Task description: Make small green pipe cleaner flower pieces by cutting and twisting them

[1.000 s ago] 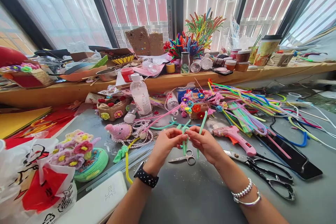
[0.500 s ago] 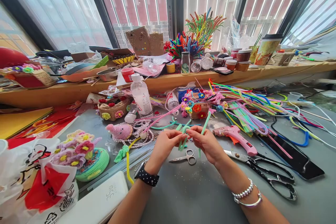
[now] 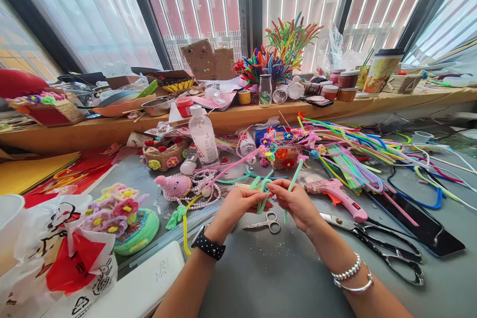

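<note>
Fuzzy green strands (image 3: 264, 190) are held up btwn both hands near table ctr, just above small scissors (image 3: 266, 224). By the L hand (image 3: 236, 207) they're pinched, thumb to fingers; loops are seen past the fingertips, other bits covered. The R hand (image 3: 300, 206) is closed narrow on the same bundle, thumb to forefinger; a longer straight length is also held there, its mid-part hidden by fingers. Whether strands are knotted or only crossed can't be told; strand count unclear too. Curled fingers of both hands are mostly hidden.

On L wrist, a dotted blk strap (image 3: 209, 244) is seen, watch face turned mostly away. Both forearms are cut off at bottom. White slab (image 3: 149, 278) is cut off there too & part-covered by plastic bag (image 3: 76, 258); lettering's inverted, hard to read. White cup (image 3: 9, 226) is cut off at L edge.

To R: pink glue gun (image 3: 341, 195) & blk-handled scissors (image 3: 354, 227), blade tips close by R wrist. Dark phone-like slab (image 3: 428, 233) is part-covered by a pink strand & cable. Bottle (image 3: 204, 141) print is too small to read.
</note>
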A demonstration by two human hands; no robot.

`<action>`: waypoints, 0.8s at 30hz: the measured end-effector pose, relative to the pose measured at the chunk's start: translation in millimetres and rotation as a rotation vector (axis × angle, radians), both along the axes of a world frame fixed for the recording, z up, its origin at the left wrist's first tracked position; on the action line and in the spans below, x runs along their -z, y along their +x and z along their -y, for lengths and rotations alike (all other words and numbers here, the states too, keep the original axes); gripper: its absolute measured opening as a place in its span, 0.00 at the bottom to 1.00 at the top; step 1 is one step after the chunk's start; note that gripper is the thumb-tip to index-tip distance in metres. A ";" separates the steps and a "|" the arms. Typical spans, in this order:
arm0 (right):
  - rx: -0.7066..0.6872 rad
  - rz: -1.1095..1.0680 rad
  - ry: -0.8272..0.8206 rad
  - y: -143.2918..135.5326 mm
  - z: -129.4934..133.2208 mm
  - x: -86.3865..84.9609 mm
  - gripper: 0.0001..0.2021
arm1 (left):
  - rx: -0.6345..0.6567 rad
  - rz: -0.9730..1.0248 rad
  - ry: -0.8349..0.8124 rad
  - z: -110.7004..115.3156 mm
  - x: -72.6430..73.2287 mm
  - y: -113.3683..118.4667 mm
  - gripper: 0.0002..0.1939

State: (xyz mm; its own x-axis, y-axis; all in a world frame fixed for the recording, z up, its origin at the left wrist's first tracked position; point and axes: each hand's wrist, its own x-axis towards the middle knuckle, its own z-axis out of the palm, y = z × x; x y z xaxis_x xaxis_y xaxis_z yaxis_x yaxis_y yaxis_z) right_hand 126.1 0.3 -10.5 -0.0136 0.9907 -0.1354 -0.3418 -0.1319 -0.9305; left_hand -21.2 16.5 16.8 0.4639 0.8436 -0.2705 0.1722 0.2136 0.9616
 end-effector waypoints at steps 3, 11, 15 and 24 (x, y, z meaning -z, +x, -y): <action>-0.019 0.001 0.022 -0.2 -1.0 0.5 0.11 | 0.004 0.000 -0.022 0.3 -0.4 0.6 0.17; -0.019 0.007 0.063 -0.3 -0.7 2.1 0.11 | 0.049 0.038 -0.036 0.1 2.5 0.5 0.14; -0.103 -0.145 0.038 0.1 1.7 0.1 0.11 | 0.113 0.099 -0.061 2.4 0.3 -0.7 0.14; -0.251 -0.319 0.035 -1.6 6.1 -2.2 0.10 | 0.202 0.168 -0.114 5.8 -0.8 1.1 0.11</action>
